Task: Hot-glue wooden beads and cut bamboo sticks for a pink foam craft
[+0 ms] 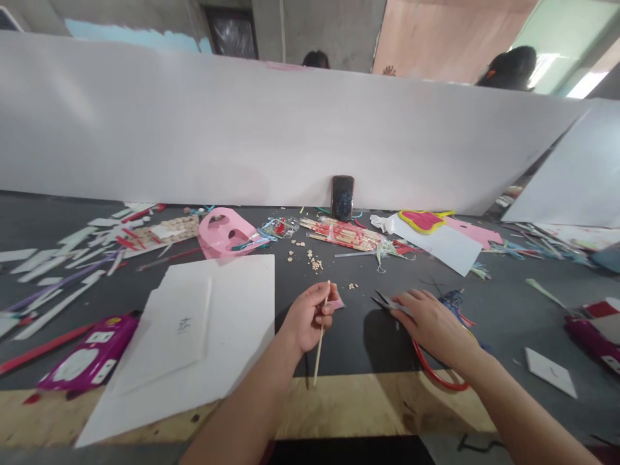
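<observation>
My left hand (pixel 310 316) is closed on a thin wooden stick (pixel 318 358), which slants down toward me, its upper tip just above the fingertips. A small pink piece (pixel 338 302) shows beside those fingers; whether it is held or lies on the table I cannot tell. My right hand (pixel 429 320) is closed over a pair of scissors (pixel 438 381) around the pivot. Their blades point left and look slightly apart, while the red handles stick out under the wrist. Between and beyond the hands lie small pale cut bits (pixel 314 263) on the dark tabletop.
Bundled sticks in red-and-clear wrapping (pixel 343 234) lie ahead, before an upright phone (pixel 342 197). White foam boards (pixel 242 310) are at left, near a purple packet (pixel 90 355) and scattered strips. A pink cut-out sheet (pixel 225 229) lies behind. A tall white panel (pixel 242 129) closes the back.
</observation>
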Available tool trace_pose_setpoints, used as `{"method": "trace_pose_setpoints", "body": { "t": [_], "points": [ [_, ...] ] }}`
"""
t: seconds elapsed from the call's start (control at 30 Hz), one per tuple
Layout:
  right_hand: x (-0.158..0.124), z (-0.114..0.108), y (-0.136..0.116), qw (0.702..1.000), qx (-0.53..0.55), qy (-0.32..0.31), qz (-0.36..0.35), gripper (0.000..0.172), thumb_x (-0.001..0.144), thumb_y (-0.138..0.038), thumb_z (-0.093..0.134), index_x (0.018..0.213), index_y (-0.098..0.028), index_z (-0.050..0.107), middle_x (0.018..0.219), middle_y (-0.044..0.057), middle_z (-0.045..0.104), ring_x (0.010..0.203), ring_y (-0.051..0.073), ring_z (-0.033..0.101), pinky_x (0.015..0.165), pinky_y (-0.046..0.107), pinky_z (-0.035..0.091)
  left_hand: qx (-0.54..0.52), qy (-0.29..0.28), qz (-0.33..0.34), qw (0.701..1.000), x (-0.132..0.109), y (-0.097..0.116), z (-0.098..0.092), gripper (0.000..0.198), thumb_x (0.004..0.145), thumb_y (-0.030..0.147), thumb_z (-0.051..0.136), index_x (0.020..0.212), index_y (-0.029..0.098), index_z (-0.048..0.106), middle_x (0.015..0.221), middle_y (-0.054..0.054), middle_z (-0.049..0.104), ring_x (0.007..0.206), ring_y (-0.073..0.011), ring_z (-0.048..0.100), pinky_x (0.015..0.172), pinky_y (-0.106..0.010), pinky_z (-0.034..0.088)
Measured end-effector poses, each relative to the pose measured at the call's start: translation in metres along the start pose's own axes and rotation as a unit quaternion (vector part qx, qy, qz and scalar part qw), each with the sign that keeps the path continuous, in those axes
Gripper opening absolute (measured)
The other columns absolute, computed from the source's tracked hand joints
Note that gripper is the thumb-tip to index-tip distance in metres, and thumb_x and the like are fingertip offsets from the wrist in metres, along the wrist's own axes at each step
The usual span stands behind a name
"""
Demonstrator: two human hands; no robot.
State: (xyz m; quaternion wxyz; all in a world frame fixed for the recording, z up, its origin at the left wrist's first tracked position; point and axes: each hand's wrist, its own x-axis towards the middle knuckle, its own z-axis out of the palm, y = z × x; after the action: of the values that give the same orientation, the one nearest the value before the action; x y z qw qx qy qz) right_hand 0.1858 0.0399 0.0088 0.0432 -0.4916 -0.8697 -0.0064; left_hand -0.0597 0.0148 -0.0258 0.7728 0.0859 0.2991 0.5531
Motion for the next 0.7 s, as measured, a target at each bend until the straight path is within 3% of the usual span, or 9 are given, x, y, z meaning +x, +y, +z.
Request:
{"method": "trace_pose_setpoints", "body": {
  "t": [0.17, 0.27, 0.43, 0.57, 0.63, 0.7],
  "points": [
    [-0.062, 0.027, 0.024, 0.994, -0.051, 0.087, 0.044, 0.029, 0.088, -0.035, 0.045, 0.103, -0.017, 0.063, 0.103, 0.014, 0.065, 0.096, 0.029, 0.060, 0.086, 0.045, 0.046, -0.010, 0.005, 0.020, 1.000, 0.001, 0.008, -0.004, 0.007, 0.083, 0.015, 0.059, 0.079, 0.010, 0.061, 0.071, -0.001, 0.056, 0.042, 0.0017, 0.041, 0.033, -0.005, 0.025],
    [-0.081, 0.040, 0.034, 0.991, -0.057, 0.110, 0.053, 0.035, 0.087, -0.035, 0.046, 0.113, -0.016, 0.060, 0.113, 0.015, 0.062, 0.104, 0.030, 0.057, 0.088, 0.046, 0.046, -0.003, 0.003, 0.020, 1.000, -0.001, 0.007, -0.002, 0.006, 0.083, 0.014, 0.059, 0.079, 0.010, 0.061, 0.071, -0.002, 0.057, 0.042, 0.0013, 0.041, 0.032, -0.005, 0.026],
    [-0.073, 0.038, 0.031, 0.994, -0.035, 0.077, 0.062, 0.038, 0.087, -0.030, 0.045, 0.120, -0.014, 0.056, 0.113, 0.015, 0.065, 0.106, 0.030, 0.059, 0.090, 0.046, 0.047, 0.022, -0.002, 0.012, 1.000, -0.003, 0.001, -0.001, 0.008, 0.083, 0.015, 0.060, 0.078, 0.009, 0.062, 0.070, -0.003, 0.057, 0.041, 0.0010, 0.042, 0.031, -0.005, 0.026],
    [-0.067, 0.028, 0.027, 0.992, 0.023, 0.054, 0.110, 0.042, 0.083, -0.038, 0.051, 0.120, -0.019, 0.058, 0.106, 0.012, 0.069, 0.090, 0.028, 0.067, 0.076, 0.039, 0.054, 0.036, 0.010, 0.013, 0.999, -0.001, -0.001, -0.003, 0.010, 0.084, 0.015, 0.059, 0.077, 0.008, 0.062, 0.069, -0.003, 0.057, 0.041, 0.0011, 0.042, 0.031, -0.005, 0.026],
    [-0.072, 0.023, 0.025, 0.978, 0.107, 0.055, 0.169, 0.047, 0.080, -0.044, 0.054, 0.121, -0.021, 0.057, 0.097, 0.010, 0.072, 0.081, 0.026, 0.069, 0.068, 0.034, 0.055, 0.042, 0.014, 0.011, 0.999, 0.000, 0.000, -0.004, 0.011, 0.084, 0.015, 0.058, 0.077, 0.009, 0.063, 0.070, -0.003, 0.057, 0.042, 0.0007, 0.042, 0.031, -0.005, 0.027],
    [-0.079, 0.018, 0.022, 0.945, 0.241, 0.089, 0.202, 0.053, 0.081, -0.048, 0.053, 0.127, -0.021, 0.050, 0.095, 0.010, 0.072, 0.080, 0.024, 0.070, 0.066, 0.031, 0.056, 0.049, 0.014, 0.004, 0.999, 0.001, 0.000, -0.003, 0.010, 0.084, 0.015, 0.058, 0.078, 0.009, 0.063, 0.070, -0.003, 0.056, 0.043, 0.0002, 0.043, 0.031, -0.006, 0.028]
  ]
}}
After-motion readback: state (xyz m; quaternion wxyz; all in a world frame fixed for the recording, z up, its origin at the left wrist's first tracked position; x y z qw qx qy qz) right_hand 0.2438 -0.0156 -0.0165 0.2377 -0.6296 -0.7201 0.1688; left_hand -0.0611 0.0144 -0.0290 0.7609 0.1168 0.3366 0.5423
